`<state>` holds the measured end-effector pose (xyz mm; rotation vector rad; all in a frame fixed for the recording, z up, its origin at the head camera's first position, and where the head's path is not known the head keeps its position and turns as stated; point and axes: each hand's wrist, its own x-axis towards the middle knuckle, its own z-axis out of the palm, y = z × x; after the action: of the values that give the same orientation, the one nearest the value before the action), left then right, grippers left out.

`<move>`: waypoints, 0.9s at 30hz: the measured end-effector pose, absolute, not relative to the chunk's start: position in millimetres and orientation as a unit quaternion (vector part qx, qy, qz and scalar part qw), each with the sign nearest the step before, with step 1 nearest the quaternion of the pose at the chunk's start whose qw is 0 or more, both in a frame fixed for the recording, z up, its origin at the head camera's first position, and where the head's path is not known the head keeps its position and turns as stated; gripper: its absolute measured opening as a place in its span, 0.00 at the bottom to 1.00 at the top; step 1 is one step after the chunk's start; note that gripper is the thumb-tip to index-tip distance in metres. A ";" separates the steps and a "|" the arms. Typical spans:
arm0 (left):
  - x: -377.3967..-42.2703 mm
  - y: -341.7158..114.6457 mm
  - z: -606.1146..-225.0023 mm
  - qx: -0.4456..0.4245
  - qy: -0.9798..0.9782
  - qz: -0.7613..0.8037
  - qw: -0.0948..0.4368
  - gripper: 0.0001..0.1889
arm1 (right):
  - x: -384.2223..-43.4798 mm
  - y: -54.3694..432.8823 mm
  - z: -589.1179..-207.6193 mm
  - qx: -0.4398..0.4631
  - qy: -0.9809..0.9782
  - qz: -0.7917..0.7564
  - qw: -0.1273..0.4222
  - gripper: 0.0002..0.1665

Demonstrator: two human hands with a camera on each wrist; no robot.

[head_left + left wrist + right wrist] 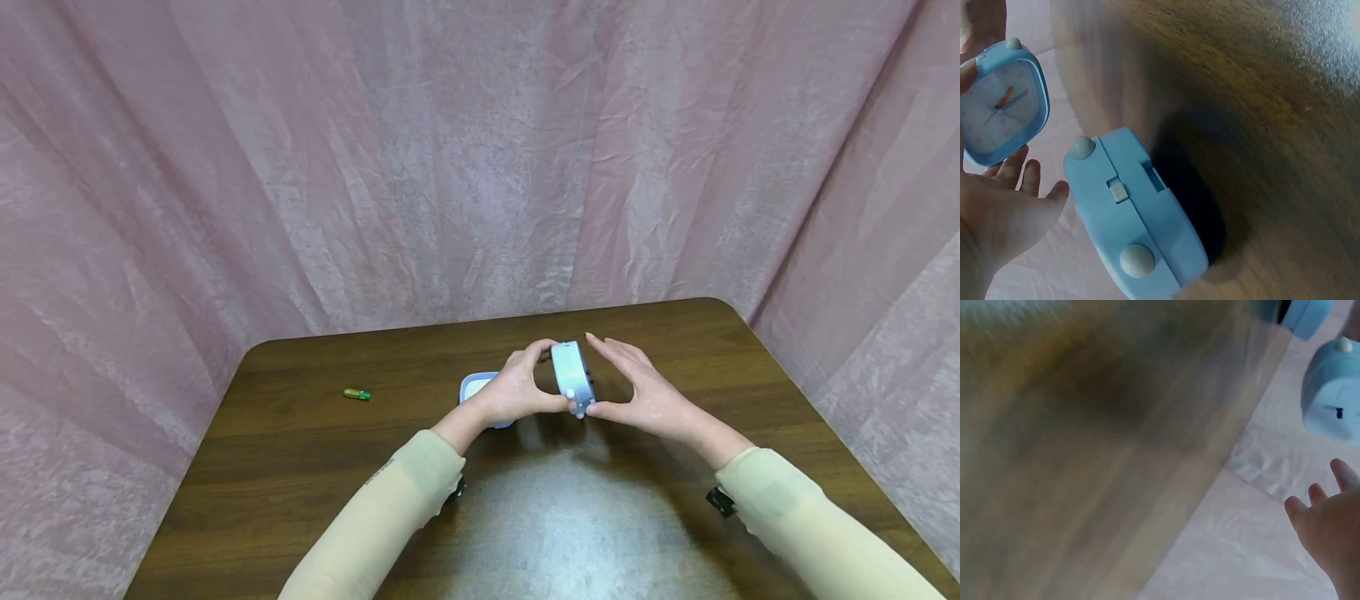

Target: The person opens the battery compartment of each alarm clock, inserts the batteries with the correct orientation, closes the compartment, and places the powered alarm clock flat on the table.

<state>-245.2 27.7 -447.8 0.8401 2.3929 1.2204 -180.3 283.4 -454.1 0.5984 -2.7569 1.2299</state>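
My left hand (517,387) grips a light blue alarm clock (572,377) by its two ends, thumb at the end with the round buttons. Its white dial with an orange hand shows in the left wrist view, and its back with small black knobs faces my right hand (660,404). That hand is spread in a wide C around the clock's right side, thumb tip right at the button end and fingers apart from the back. A second light blue clock (1138,219) is on the table behind my left forearm, partly hidden in the head view.
A small green and gold cylinder (357,393), like a battery, lies on the left part of the brown wooden table (300,475). Pink curtains (480,167) hang behind the table's far edge and along its sides.
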 end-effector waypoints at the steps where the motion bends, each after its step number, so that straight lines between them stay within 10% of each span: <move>1: -245.3 27.7 -447.4 0.296 0.841 0.422 0.162 0.54 | -181.1 283.2 -451.7 0.198 -0.898 0.391 0.030 0.60; 27: -244.4 25.7 -441.0 0.317 0.843 0.402 0.163 0.50 | -194.7 274.8 -434.8 0.273 -0.909 0.314 0.041 0.50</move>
<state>-244.4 25.7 -441.0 0.9055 2.4049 1.1478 -194.7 274.8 -434.8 0.8356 -2.7813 0.9600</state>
